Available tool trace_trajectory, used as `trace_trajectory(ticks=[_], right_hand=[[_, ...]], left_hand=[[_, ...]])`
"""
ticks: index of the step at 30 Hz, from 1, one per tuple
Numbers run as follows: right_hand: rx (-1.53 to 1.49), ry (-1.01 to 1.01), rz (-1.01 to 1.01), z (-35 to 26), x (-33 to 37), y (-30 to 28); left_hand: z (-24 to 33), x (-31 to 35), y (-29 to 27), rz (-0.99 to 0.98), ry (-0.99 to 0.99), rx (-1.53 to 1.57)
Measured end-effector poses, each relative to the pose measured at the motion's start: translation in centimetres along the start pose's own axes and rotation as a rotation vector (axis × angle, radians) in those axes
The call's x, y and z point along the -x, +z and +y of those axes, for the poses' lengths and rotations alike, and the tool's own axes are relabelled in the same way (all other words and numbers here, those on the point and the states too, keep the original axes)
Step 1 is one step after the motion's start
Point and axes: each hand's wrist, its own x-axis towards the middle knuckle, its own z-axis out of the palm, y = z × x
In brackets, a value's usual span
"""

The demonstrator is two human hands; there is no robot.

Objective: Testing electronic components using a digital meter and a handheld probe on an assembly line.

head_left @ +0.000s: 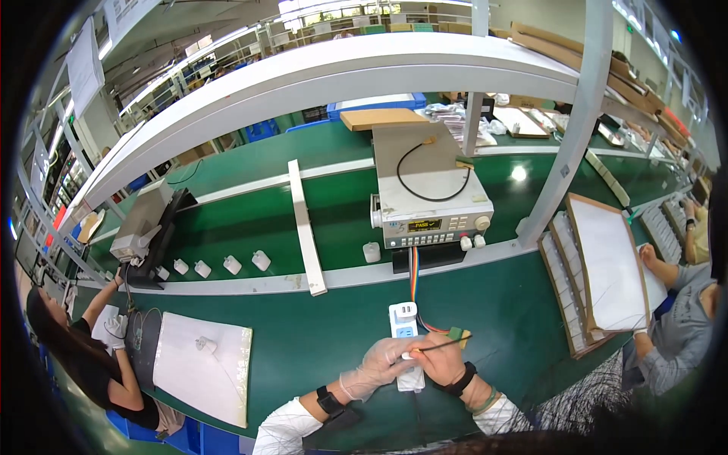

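My left hand, in a thin clear glove, has its fingers closed at a small white piece whose kind I cannot make out. Against it, my bare right hand pinches a short dark cable. A green connector with a tan end sticks up beyond my right fingers. Under both hands runs a white socket strip, partly hidden, with a white charger at its far end. A multicoloured ribbon cable comes down to the strip from a tester with a lit display.
Several white chargers stand in a row along the green conveyor, left of a white crossbar. A metal post and overhead shelf frame the bench. Trays lean at right. A co-worker sits left, another right.
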Motion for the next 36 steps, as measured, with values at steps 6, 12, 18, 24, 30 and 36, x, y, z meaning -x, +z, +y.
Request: trace_trajectory(ticks=[6,12,18,24,30,36], right_hand=[[-0.208,0.132,0.220,-1.4,-4.6,-2.4],[-0.084,0.260,0.043,2.0,-7.4,0.2],[-0.043,0.284,0.044,1.6,-7.0,0.8],[0.055,0.251,-0.037,1.8,-6.9,0.7],[0.024,0.228,0.015,2.6,-6.5,1.2],[0.040,0.194,0.081,2.7,-6.2,2.1]], left_hand=[[-0.3,-0.1,0.3,0.055,-0.042,-0.081],[-0.5,-0.5,0.7,0.110,0.024,-0.090],[0.1,-0.1,0.0,0.098,-0.004,-0.329],[1.8,0.1,-0.6,0.208,-0.142,0.196],[-1.2,-5.8,-12.6,0.583,-0.029,-0.393],[-7.6,-10.2,-20.0,0.169,-0.583,-0.914]])
